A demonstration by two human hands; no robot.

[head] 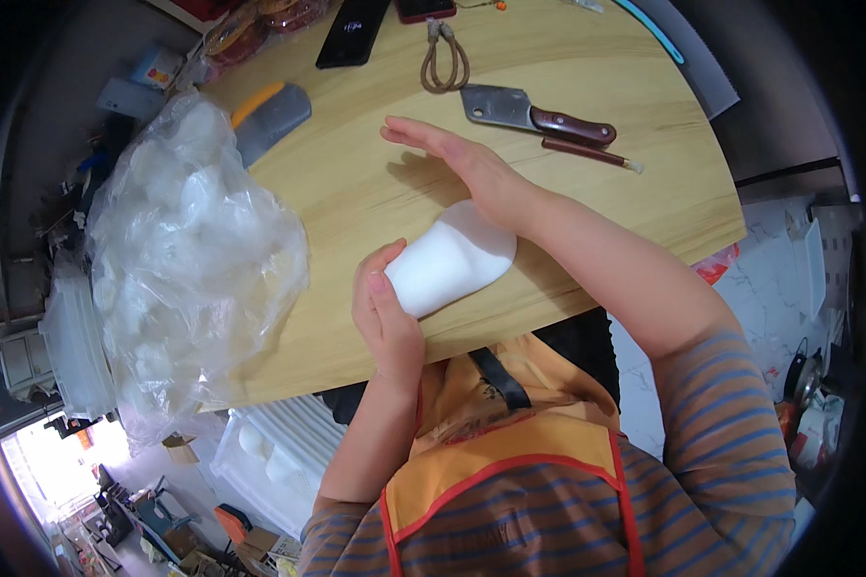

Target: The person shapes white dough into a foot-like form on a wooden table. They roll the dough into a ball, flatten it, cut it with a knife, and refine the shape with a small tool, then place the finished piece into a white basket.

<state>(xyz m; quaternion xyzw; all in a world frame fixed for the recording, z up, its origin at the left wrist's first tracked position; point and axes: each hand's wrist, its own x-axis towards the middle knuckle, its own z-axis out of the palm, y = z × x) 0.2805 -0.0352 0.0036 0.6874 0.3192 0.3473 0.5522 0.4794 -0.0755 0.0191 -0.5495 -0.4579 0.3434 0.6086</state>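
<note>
A smooth white lump (pixel 451 263), soft-looking like dough or clay, rests near the front edge of the wooden table. It is thick and rounded, with a shallow dip along its top. My left hand (pixel 386 317) cups its left end, thumb on top and fingers around the far side. Above its far right end, my right hand (pixel 473 166) stretches out flat with nothing held in it. The heel of that palm is at the lump's upper edge; whether it touches cannot be seen.
A clear plastic bag (pixel 195 260) of white material covers the table's left side. Behind it lies a scraper (pixel 278 119) with an orange edge. Farther back are a black phone (pixel 353 32), a brown cord loop (pixel 444 61), a cleaver (pixel 534 115) and a thin brown-handled tool (pixel 584 153).
</note>
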